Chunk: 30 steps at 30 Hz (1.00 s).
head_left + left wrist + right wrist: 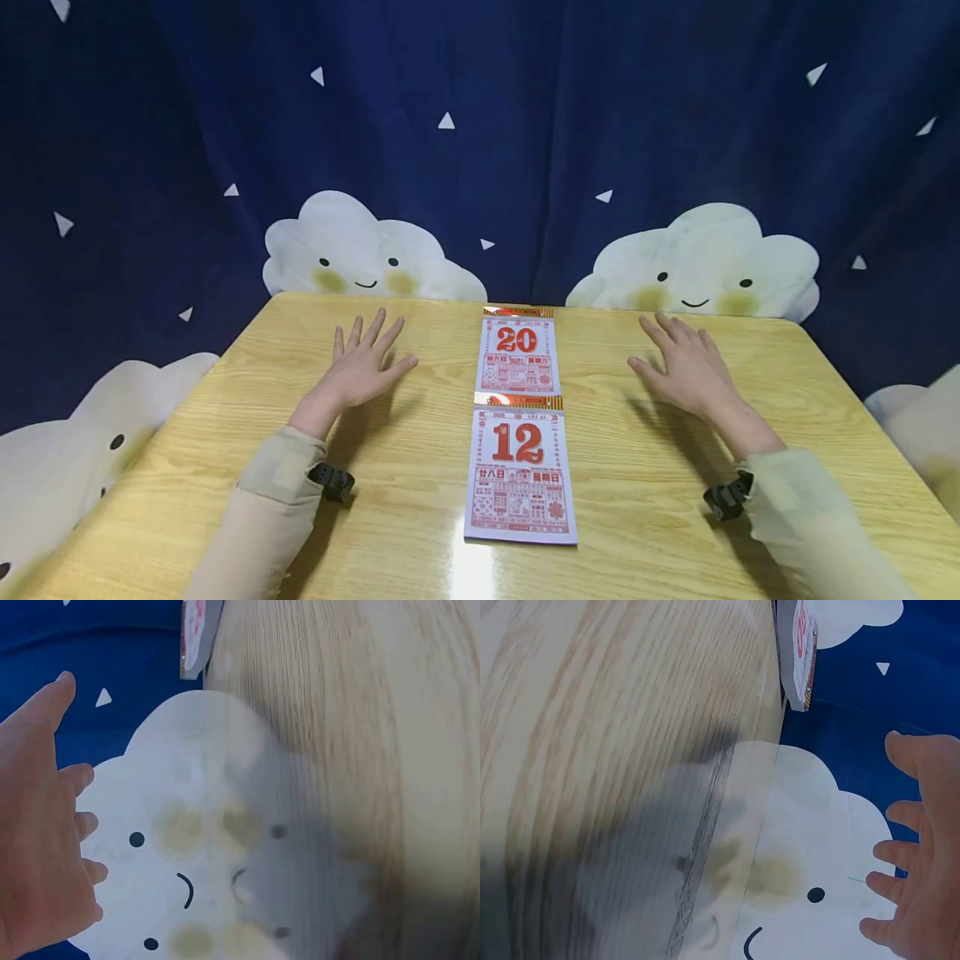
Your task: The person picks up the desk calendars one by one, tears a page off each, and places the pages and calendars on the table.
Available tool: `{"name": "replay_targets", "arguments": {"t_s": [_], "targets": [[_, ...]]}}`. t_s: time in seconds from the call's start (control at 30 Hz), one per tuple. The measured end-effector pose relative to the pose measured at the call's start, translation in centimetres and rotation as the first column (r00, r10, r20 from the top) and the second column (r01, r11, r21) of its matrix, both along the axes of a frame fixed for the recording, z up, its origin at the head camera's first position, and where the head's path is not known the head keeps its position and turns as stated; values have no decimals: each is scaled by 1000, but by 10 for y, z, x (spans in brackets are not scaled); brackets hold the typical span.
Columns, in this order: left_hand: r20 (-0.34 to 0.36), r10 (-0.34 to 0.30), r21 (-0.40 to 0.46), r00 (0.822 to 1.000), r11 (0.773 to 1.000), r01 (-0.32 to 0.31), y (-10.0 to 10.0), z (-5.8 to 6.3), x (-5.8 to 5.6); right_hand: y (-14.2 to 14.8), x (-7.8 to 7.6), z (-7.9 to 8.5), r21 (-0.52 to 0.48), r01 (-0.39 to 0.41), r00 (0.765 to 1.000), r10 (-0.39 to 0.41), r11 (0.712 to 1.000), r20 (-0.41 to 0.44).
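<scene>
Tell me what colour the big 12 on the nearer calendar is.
The big 12 is red, clearest in the head view.

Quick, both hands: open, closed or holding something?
Left hand: open, fingers spread, holding nothing.
Right hand: open, holding nothing.

The 2 arms (pixel 258 508) reach forward, well apart; the left hand (pixel 356 373) and right hand (pixel 692 372) hover palms down, fingers (pixel 372 330) extended, thumbs (pixel 400 370) angled away from them.
</scene>
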<state>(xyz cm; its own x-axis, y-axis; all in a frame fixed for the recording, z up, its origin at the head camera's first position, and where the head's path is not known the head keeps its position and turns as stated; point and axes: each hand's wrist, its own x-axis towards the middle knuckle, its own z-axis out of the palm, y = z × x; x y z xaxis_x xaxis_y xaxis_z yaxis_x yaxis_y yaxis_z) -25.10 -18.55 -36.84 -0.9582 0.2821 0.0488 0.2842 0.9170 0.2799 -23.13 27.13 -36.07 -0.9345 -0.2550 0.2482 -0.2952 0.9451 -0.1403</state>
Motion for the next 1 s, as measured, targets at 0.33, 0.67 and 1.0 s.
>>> {"name": "replay_targets", "arguments": {"t_s": [0.33,0.67,1.0], "targets": [[21,15,-7,1000,1000,-14,2,-7,-6,-12,-4,-1,-8,-14,1000,15,1000,11],[51,10,-4,999,1000,-10,8,-12,-11,-22,-10,-9,-45,-22,999,24,999,30],[22,-9,46,1000,999,8,25,-19,-11,-37,-15,-21,-165,11,994,7,986,109]]}}
